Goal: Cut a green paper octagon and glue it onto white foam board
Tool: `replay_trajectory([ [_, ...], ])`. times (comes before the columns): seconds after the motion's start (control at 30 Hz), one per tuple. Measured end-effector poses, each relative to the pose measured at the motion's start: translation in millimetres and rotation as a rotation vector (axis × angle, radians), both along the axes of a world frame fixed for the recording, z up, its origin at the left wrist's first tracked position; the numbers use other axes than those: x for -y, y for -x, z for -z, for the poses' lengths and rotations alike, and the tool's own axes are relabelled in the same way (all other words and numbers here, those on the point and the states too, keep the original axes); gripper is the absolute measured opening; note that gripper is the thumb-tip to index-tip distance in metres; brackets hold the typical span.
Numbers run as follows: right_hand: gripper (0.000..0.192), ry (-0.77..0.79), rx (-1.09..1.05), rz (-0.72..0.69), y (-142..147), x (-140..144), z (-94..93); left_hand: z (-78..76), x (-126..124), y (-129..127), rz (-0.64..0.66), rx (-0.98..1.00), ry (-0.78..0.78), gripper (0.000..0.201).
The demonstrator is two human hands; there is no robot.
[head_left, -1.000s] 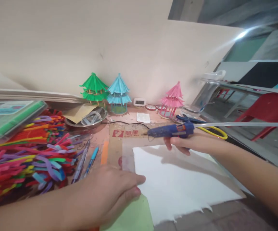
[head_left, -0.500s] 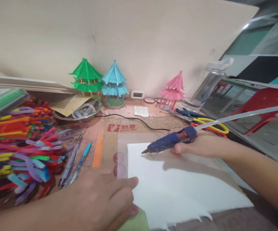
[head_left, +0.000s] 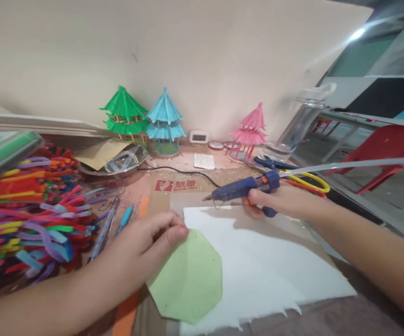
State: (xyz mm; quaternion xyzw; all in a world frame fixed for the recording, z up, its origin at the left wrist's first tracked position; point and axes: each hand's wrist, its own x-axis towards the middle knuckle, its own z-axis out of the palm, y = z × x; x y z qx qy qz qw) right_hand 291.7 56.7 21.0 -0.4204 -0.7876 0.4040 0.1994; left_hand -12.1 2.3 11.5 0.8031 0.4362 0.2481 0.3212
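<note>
Green paper octagon (head_left: 188, 280) lies nearest me on the white sheet (head_left: 275, 266), my left hand (head_left: 146, 245) loosely curled, fingertips (head_left: 174, 233) pressing its far corner. Farther right, my right hand (head_left: 279, 200) clenches the blue glue gun (head_left: 244, 189), its long axis running left-right, nozzle pointing left above the sheet's far edge.

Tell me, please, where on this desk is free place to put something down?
The white sheet is bare between the green paper and the right hand holding the glue gun. The left, with pipe cleaners and pens, is crowded.
</note>
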Motion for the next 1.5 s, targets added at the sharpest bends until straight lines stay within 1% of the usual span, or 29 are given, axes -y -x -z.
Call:
replay_trajectory([
  [0.07, 0.063, 0.14, -0.227, 0.026, 2, -5, 10.4, -3.2, -9, -5, -0.048, 0.026, 0.117, 0.034],
  [0.1, 0.062, 0.213, -0.33, 0.046, 3, -7, 14.5, -5.0, -14, -8, -0.057, 0.021, 0.142, 0.032],
  [0.13, 0.061, 0.273, -0.418, 0.071, 4, -8, 17.5, -6.9, -19, -11, -0.067, 0.008, 0.141, 0.03],
  [0.2, 0.057, 0.359, -0.529, 0.105, 6, -9, 20.6, -10.1, -29, -21, -0.062, -0.013, 0.141, 0.027],
  [0.3, 0.055, 0.414, -0.599, 0.128, 6, -10, 20.5, -12.7, -43, -41, -0.031, -0.038, 0.127, 0.019],
  [0.37, 0.055, 0.421, -0.622, 0.14, 6, -10, 19.9, -12.7, -51, -54, -0.005, -0.089, 0.074, 0.016],
  [0.43, 0.055, 0.424, -0.641, 0.147, 6, -10, 19.8, -11.7, -54, -61, -0.002, -0.112, 0.036, 0.017],
  [0.5, 0.055, 0.435, -0.655, 0.146, 6, -10, 20.0, -9.6, -50, -59, 0.017, -0.131, -0.091, 0.02],
  [0.57, 0.055, 0.443, -0.667, 0.139, 6, -11, 20.4, -7.1, -36, -49, 0.091, -0.187, -0.362, 0.024],
  [0.6, 0.055, 0.443, -0.673, 0.136, 7, -11, 20.6, -6.2, -26, -43, 0.148, -0.23, -0.453, 0.025],
  [0.67, 0.055, 0.437, -0.678, 0.131, 7, -12, 20.9, -5.7, -3, -30, 0.242, -0.371, -0.522, 0.028],
  [0.7, 0.055, 0.434, -0.675, 0.131, 7, -12, 21.1, -6.6, 7, -26, 0.296, -0.443, -0.538, 0.032],
  [0.73, 0.055, 0.432, -0.67, 0.133, 8, -12, 21.3, -8.0, 16, -22, 0.376, -0.505, -0.522, 0.041],
  [0.77, 0.056, 0.428, -0.663, 0.138, 8, -12, 21.6, -9.9, 21, -20, 0.47, -0.556, -0.489, 0.049],
  [0.8, 0.056, 0.423, -0.656, 0.144, 8, -12, 21.9, -11.9, 24, -20, 0.525, -0.598, -0.45, 0.053],
  [0.87, 0.056, 0.408, -0.646, 0.156, 8, -11, 22.6, -15.0, 21, -21, 0.579, -0.59, -0.412, 0.052],
  [0.93, 0.055, 0.397, -0.642, 0.159, 9, -10, 23.0, -15.4, 11, -21, 0.627, -0.533, -0.376, 0.048],
  [1.0, 0.055, 0.395, -0.638, 0.163, 9, -9, 23.1, -13.2, 1, -19, 0.631, -0.453, -0.375, 0.046],
  [1.1, 0.055, 0.394, -0.634, 0.162, 10, -9, 22.6, -8.7, -6, -14, 0.615, -0.41, -0.397, 0.043],
  [1.17, 0.055, 0.396, -0.636, 0.158, 11, -9, 21.8, -7.4, -4, -12, 0.594, -0.416, -0.415, 0.043],
  [1.3, 0.056, 0.405, -0.641, 0.164, 11, -9, 20.5, -8.0, 6, -14, 0.556, -0.467, -0.422, 0.053],
  [1.37, 0.055, 0.41, -0.639, 0.163, 11, -10, 20.6, -9.2, 9, -16, 0.553, -0.453, -0.432, 0.055],
  [1.43, 0.055, 0.403, -0.632, 0.154, 10, -10, 21.2, -11.7, 8, -17, 0.547, -0.4, -0.441, 0.048],
  [1.5, 0.055, 0.386, -0.624, 0.155, 9, -10, 22.1, -16.2, 1, -19, 0.528, -0.355, -0.412, 0.036],
])
